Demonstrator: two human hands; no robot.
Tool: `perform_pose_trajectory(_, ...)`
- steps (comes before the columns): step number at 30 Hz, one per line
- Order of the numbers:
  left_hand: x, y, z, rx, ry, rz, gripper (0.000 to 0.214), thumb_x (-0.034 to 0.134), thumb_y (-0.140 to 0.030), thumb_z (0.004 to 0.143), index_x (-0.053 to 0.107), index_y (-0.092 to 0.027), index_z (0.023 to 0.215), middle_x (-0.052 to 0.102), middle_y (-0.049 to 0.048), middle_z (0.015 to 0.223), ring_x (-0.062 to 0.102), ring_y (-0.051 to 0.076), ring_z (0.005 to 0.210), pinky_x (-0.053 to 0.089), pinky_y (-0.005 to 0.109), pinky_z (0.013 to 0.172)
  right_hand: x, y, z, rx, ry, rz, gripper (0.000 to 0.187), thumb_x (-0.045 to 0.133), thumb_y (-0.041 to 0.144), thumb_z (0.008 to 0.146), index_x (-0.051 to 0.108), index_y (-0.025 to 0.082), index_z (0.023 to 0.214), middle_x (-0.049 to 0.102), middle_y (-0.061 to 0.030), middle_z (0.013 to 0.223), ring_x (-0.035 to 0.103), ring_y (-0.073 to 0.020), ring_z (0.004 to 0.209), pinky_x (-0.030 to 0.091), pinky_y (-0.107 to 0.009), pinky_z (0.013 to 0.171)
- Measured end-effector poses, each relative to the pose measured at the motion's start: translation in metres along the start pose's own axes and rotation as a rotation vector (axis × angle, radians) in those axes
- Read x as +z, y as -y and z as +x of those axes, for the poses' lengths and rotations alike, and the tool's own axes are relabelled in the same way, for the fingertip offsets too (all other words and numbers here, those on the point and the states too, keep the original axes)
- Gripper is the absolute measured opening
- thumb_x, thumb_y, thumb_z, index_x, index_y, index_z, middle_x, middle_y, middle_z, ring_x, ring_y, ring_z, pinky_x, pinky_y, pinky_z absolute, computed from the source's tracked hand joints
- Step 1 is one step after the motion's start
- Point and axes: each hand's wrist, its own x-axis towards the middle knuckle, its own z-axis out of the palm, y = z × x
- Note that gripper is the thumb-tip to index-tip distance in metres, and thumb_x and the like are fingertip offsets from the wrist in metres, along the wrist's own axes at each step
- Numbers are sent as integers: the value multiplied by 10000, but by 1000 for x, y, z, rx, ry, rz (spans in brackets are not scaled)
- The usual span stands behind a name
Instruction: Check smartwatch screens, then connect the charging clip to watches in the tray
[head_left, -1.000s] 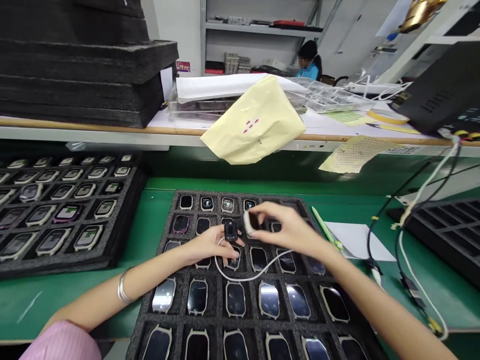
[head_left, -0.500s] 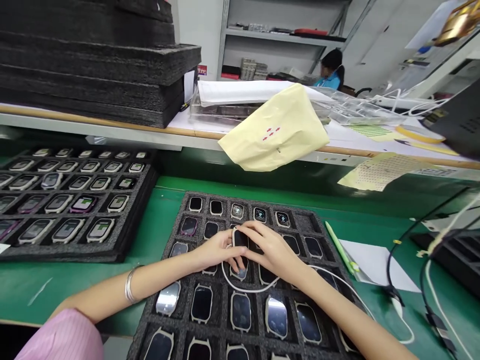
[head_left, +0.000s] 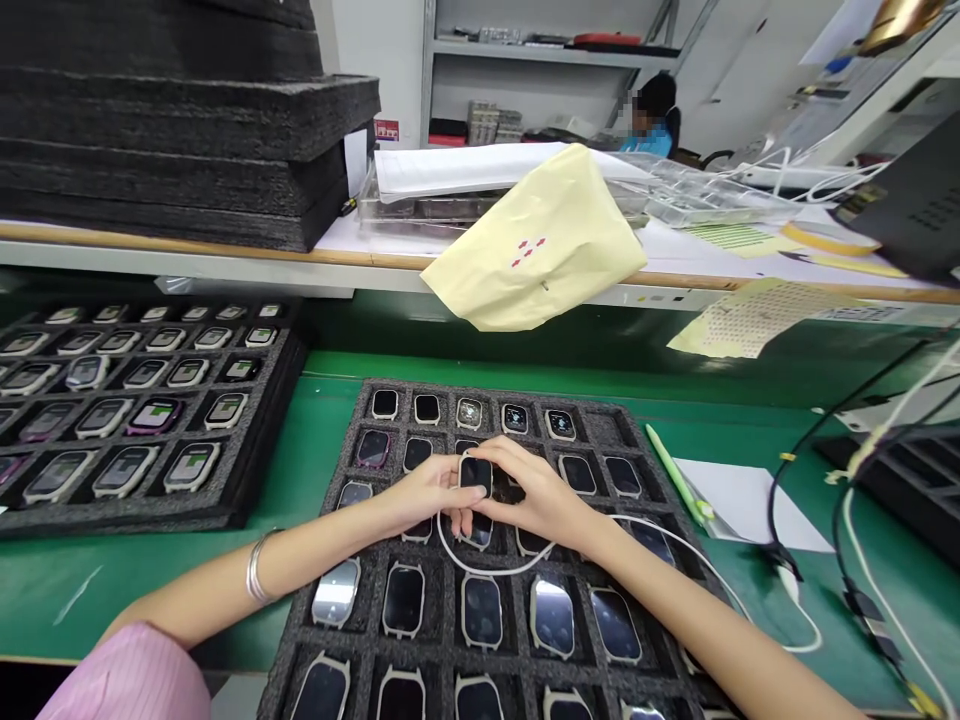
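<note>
A wide green table (head_left: 279, 480). On it, in the middle, a big black foam tray (head_left: 609, 428), with watches (head_left: 405, 600) in most slots. To the left, another black tray (head_left: 202, 507), also with watches. To the right, a white paper (head_left: 757, 505). A thin white cord (head_left: 487, 572), looping over the middle tray. Above that tray, close together, the right hand (head_left: 540, 497) and left hand (head_left: 426, 492). Right fingers pinching a pale-rimmed watch (head_left: 474, 470), dark screen showing, between both hands. Left fingers curled in at its left side, partly hidden; can't tell about a pinch there.
</note>
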Motion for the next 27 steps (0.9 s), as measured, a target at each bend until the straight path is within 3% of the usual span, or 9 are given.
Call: perform_pose_trajectory(27,2,-2,-1,6,3,48,383,698,-448,750,510,-138,876,612,8,553,568,124,446,441,202,448,1,1,-6,-1,-22,-127,382,603,306,901,494,166,1239,582,-125,1084,602,-256,953,531,-378,794)
